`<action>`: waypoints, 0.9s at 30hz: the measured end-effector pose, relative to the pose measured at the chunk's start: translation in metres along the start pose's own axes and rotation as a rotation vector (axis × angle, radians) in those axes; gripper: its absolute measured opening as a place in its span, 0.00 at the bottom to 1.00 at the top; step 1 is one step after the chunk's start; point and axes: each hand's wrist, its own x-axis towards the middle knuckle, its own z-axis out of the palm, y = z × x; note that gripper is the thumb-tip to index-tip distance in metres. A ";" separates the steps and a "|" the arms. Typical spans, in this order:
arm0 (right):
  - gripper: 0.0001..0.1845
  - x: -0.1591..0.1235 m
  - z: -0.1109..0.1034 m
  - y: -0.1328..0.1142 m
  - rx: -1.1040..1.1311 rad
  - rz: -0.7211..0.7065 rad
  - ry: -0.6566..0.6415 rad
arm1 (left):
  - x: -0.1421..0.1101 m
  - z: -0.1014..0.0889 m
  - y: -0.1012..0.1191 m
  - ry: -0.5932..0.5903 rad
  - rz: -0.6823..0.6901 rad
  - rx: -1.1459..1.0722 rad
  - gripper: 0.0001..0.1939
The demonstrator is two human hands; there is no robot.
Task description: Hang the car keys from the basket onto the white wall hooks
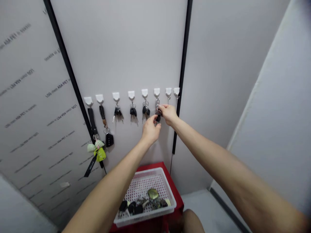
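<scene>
Both hands are at a bunch of keys (158, 118) below a white wall hook (156, 92), right of the middle of the row. My right hand (169, 114) pinches the metal ring and clasp at the top of the bunch. From below and to the left, my left hand (151, 130) has its fingers closed on the black-headed keys. A metal clasp (157, 102) reaches up to the hook; whether it hangs on it fully I cannot tell. Just left hangs another key bunch (146, 109) on its own hook.
Further left hang more key bunches (118, 111), a braided strap with a black fob (109, 139) and a black strap with a yellow-green charm (100, 154). Two bare hooks (168, 91) are at right. Below, a white basket (171, 194) of keys stands on a red surface (178, 202).
</scene>
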 end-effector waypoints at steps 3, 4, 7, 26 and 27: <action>0.10 -0.003 -0.007 0.013 -0.111 -0.119 0.048 | -0.018 -0.004 -0.022 -0.043 -0.040 0.019 0.18; 0.12 -0.009 -0.010 0.019 -0.163 -0.179 0.087 | -0.028 -0.006 -0.032 -0.066 -0.063 0.034 0.18; 0.16 -0.046 -0.020 0.047 -0.378 -0.308 0.096 | -0.070 -0.010 -0.067 -0.192 -0.173 0.102 0.17; 0.10 -0.182 -0.009 0.163 -1.009 -0.065 -1.022 | -0.188 0.003 -0.136 -0.754 -0.198 0.497 0.16; 0.11 -0.180 -0.010 0.160 -1.005 -0.086 -0.991 | -0.187 0.007 -0.135 -0.747 -0.186 0.517 0.14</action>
